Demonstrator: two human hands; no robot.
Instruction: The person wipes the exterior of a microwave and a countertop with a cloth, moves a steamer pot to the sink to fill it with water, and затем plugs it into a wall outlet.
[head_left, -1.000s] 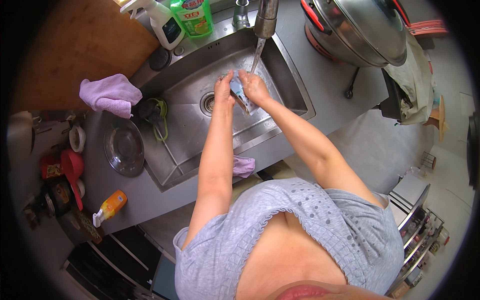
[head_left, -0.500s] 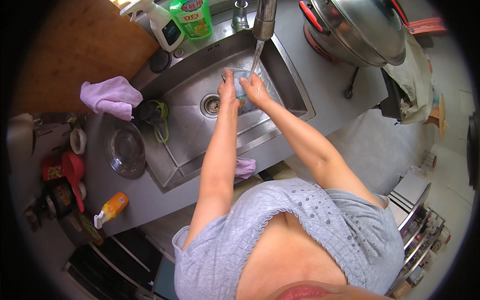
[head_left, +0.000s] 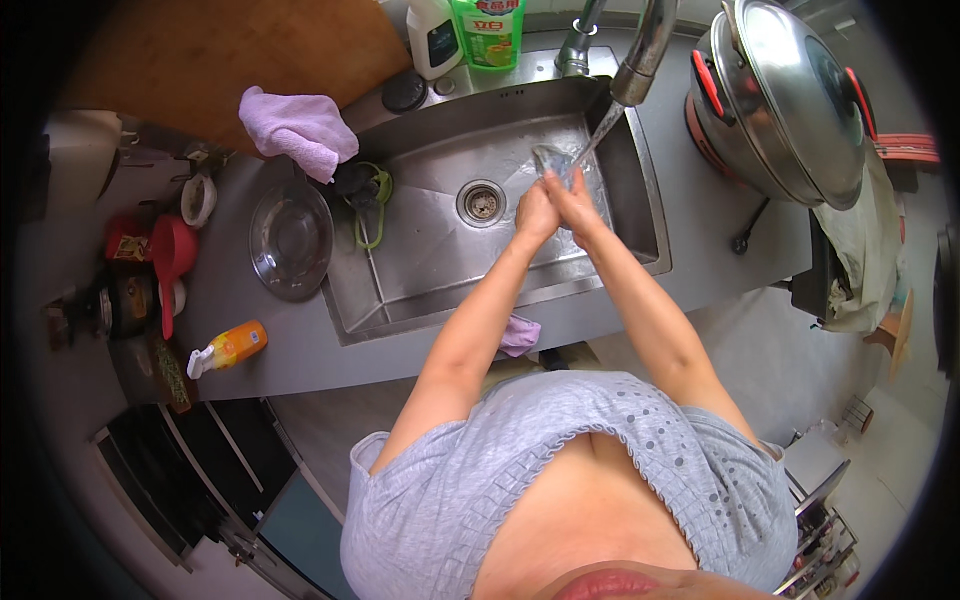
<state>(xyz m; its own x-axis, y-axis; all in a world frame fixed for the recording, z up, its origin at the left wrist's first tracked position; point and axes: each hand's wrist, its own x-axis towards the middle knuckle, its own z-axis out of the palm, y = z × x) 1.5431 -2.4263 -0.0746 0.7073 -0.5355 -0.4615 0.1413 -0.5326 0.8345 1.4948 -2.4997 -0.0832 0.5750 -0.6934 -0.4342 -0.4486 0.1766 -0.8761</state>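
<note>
Over the right half of the steel sink (head_left: pixel 425 255), my hands are close together under the running tap (head_left: pixel 632 80). My left hand (head_left: pixel 538 212) is closed, its fingers largely hidden. My right hand (head_left: pixel 576 205) lies against it, closed around the lower part of a clear plastic bag (head_left: pixel 553 160). The bag looks thin, wet and bunched up, and sticks out beyond my fingertips. Water from the spout runs down onto it. How much of it my left hand grips is partly hidden. The drain (head_left: pixel 482 204) is just left of my hands.
A green scrubber-like item (head_left: pixel 378 205) lies in the sink's left end. Beside it are a lilac cloth (head_left: pixel 298 130) and a glass lid (head_left: pixel 291 240). An orange spray bottle (head_left: pixel 232 347) lies front left. A large steel pot (head_left: pixel 790 105) stands right. Bottles (head_left: pixel 488 35) line the back.
My hands have come together, and the plastic bag, earlier spread between them, is now bunched up. The whole view has shifted, so the sink sits further right and lower.
</note>
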